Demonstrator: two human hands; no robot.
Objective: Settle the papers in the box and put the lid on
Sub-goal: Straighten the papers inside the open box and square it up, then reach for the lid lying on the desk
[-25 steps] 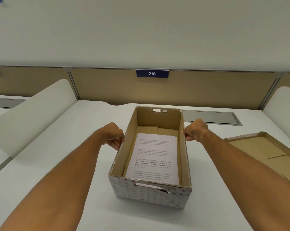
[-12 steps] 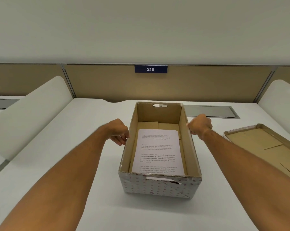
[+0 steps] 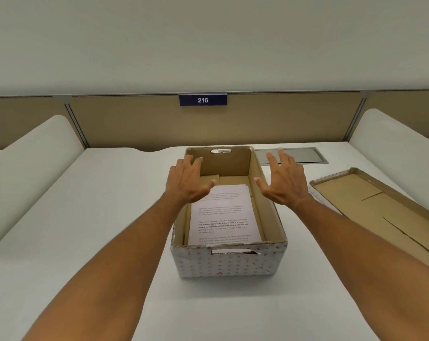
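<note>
A cardboard box (image 3: 227,263) with a white patterned outside stands open in the middle of the white desk. A stack of printed papers (image 3: 223,217) lies flat on its floor. My left hand (image 3: 187,180) hovers over the box's left wall, fingers spread, holding nothing. My right hand (image 3: 283,180) hovers over the right wall, fingers spread too and empty. The lid (image 3: 381,210) lies upside down on the desk to the right, its brown inside facing up.
A tan partition with a blue "216" sign (image 3: 203,99) runs behind the desk (image 3: 97,230). White curved dividers (image 3: 28,168) stand at both sides. A grey cable hatch (image 3: 299,155) sits flush in the desk behind the box.
Both hands have let go of the box's side walls, opened their fingers and lifted above the box. The box now stands straight on the desk.
</note>
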